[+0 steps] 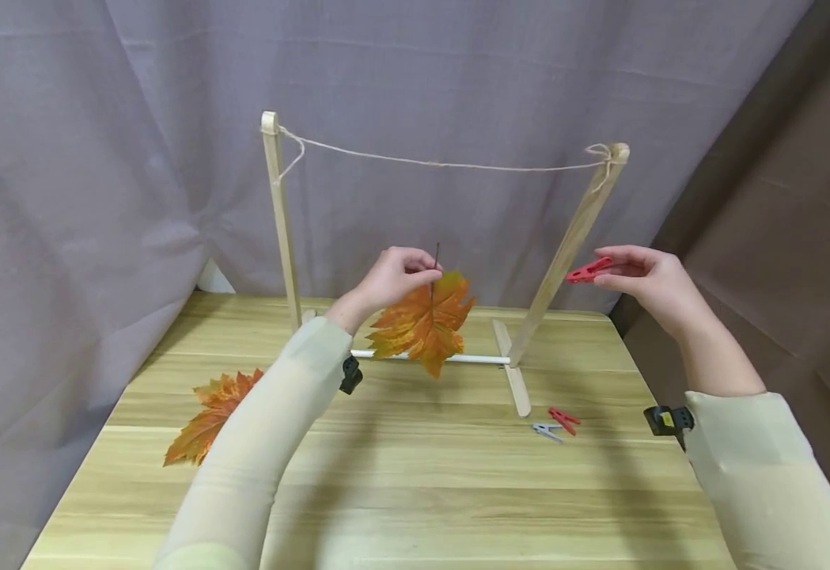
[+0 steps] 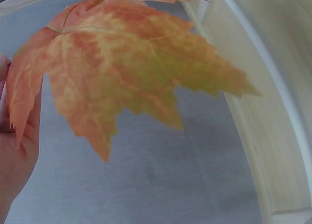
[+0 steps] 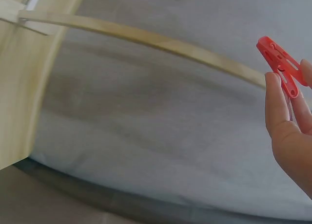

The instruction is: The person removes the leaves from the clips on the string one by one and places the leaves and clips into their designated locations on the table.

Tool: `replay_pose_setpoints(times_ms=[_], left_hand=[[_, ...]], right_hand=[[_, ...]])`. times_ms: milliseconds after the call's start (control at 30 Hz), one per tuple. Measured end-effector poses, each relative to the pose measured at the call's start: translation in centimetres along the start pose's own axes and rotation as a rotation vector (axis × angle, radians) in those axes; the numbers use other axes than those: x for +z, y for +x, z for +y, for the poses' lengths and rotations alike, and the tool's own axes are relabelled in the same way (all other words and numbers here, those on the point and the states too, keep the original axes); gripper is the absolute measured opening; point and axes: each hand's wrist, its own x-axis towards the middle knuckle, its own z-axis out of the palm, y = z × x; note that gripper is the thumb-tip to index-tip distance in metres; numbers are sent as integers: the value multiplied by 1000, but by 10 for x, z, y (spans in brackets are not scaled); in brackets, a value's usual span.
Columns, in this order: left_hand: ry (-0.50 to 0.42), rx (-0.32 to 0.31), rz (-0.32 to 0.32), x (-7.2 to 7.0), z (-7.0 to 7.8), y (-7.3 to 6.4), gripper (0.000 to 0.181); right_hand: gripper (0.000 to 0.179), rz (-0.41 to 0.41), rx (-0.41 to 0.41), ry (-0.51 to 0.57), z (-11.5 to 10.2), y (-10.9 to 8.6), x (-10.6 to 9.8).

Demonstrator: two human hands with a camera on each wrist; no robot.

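My left hand [image 1: 402, 275] pinches the dark stem of an orange maple leaf [image 1: 432, 321], which hangs below the fingers, in front of the wooden frame. In the left wrist view the leaf [image 2: 122, 63] spreads wide and hides most of the fingers. Off to the right, beyond the right post, my right hand [image 1: 653, 281] pinches a red clothespin [image 1: 589, 271] between thumb and fingers. The right wrist view shows this clothespin [image 3: 280, 63] with its tip pointing away from the hand. A string [image 1: 443, 165] runs between the post tops, higher than both hands.
A second maple leaf [image 1: 208, 419] lies on the table at the left, partly behind my left sleeve. A red clothespin [image 1: 564, 419] and a grey clothespin [image 1: 547, 431] lie by the right foot [image 1: 514, 380] of the frame. The left post [image 1: 282, 229] and right post [image 1: 564, 257] stand upright, joined low by a white rod [image 1: 479, 359].
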Motion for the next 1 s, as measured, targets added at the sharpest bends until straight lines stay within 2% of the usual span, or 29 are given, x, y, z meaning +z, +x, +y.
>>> replay_pose_setpoints(times_ms=[167,300,433,533,767,867,1000], left_hand=[[56,-62,16,-6,-1,-5,16],[143,-153,75,-14,1,-11,15],[177,-221,120,-21,2,-16,16],[189,-247,139,-25,2,-20,17],[213,-229,213,-22,-2,-32,17],[215,-211,247,-18,-9,-41,20],[217,-184,275,-17,-19,-54,23]], right_hand=[[23,-29,37,46,23,-4,0],[23,-47,52,95,40,-7,-1],[21,-45,70,75,53,-10,-2],[21,-48,78,59,63,-12,0],[22,-76,76,50,94,-16,11],[35,-102,118,53,107,-19,18],[51,-122,170,110,123,-24,25]])
